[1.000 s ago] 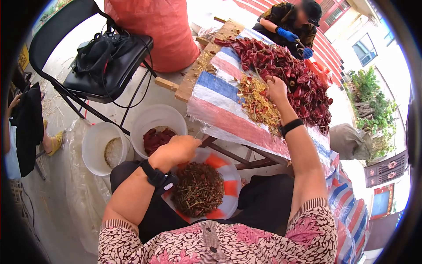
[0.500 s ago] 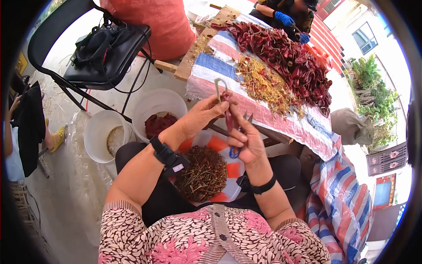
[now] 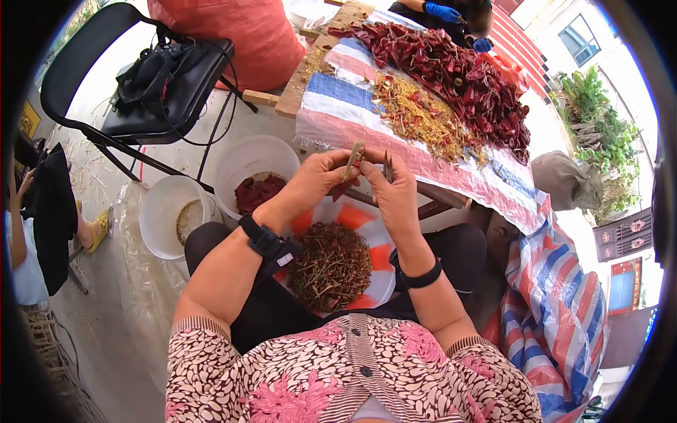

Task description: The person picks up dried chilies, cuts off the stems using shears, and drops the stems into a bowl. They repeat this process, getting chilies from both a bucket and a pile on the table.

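Note:
A dried red chili pepper (image 3: 344,189) is pinched in my left hand (image 3: 319,175), its pale curved stem (image 3: 355,156) standing up between the fingers. My right hand (image 3: 396,197) is closed on a pair of scissors (image 3: 387,166), whose dark blades poke up past the fingers; the handles are hidden in the palm. The right thumb and fingertips meet the pepper near its stem end. Under both hands, an orange-and-white basin (image 3: 381,259) between my knees holds a heap of cut stems (image 3: 330,271).
Dried chilies (image 3: 451,77) and yellow seeds (image 3: 416,116) cover a striped sheet (image 3: 338,127) on the table. Left are a bucket with red pods (image 3: 254,158), another white bucket (image 3: 159,218), a black chair (image 3: 162,106) and a red sack (image 3: 233,42). A blue-gloved person (image 3: 443,12) works beyond.
Both hands have come closer together. The right hand has turned upward, so the blue scissor handles no longer show, and its fingers have risen to the stem end of the pepper.

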A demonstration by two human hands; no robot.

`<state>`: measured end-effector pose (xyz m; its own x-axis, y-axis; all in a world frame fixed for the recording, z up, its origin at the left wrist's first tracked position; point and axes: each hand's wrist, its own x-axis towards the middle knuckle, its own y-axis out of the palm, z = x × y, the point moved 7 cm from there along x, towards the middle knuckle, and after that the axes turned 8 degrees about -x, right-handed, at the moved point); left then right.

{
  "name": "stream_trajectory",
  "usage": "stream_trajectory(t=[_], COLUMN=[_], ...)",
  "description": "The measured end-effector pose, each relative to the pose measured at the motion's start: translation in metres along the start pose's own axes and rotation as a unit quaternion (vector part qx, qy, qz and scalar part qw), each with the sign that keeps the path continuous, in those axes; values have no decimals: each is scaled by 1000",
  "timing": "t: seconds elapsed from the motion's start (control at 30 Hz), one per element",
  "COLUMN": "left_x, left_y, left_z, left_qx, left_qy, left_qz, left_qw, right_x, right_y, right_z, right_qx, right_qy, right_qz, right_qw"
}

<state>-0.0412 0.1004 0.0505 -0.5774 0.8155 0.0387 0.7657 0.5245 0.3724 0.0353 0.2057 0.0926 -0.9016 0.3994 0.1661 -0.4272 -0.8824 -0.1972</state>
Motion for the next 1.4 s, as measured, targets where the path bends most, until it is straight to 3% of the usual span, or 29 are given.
stream_trajectory(t=[0.13,0.23,0.27,0.37,0.43,0.47,0.53,0.57,0.7,0.8,0.9,0.93,1.0,1.03,1.1,1.17,1.2,1.27,1.33,1.4], left_x=[-7,-8,-8,-4,-4,-4,-11,-12,-12,-13,-13,-14,-17,-18,-17,-15,-14,-18,-26,-32], left_y=[-3,0,-1,-8,-9,-7,3,4,8,11,14,17,15,14,5,-14,-33,-56,-69,-78], left_z=[-13,-12,-7,13,23,22,3,0,-1,-2,-6,-8,-11,-13,-19,-21,-12,-8,-8,-4], left_qx=[166,223,197,98,-2,14,47,62,99,75,66,68,113,137,237,352,416,541,661,694], left_qy=[15,74,72,37,-24,-29,-38,-36,-14,-7,15,27,-17,-39,-15,38,76,111,106,53], left_qz=[-45,-76,-82,-90,-84,-68,-37,-25,6,20,46,56,37,28,4,-21,-36,-83,-143,-162], left_qw=[985,969,974,990,996,997,997,997,995,997,997,996,993,989,971,935,906,830,729,700], right_x=[-3,-6,-9,-18,-12,-9,-2,-2,-7,-7,-13,-14,-16,-17,-26,-37,-42,-56,-49,-32], right_y=[4,3,5,19,15,12,6,6,4,8,24,22,19,14,-3,-24,-26,-31,-46,-60], right_z=[-3,13,23,29,25,22,-1,-13,-28,-50,-46,-51,-57,-56,-60,-64,-69,-91,-85,-60], right_qx=[-24,-175,-248,-361,-269,-222,-28,71,266,404,663,656,639,576,350,45,-163,-343,-347,-330], right_qy=[-21,-168,-238,-318,-290,-275,-82,19,123,229,328,323,311,285,248,225,174,56,84,131], right_qz=[-7,-53,-76,-48,-67,-75,-29,-7,7,80,182,173,157,166,136,126,178,212,197,172], right_qw=[999,969,936,876,916,933,996,997,956,882,647,660,686,748,893,965,955,914,913,919])
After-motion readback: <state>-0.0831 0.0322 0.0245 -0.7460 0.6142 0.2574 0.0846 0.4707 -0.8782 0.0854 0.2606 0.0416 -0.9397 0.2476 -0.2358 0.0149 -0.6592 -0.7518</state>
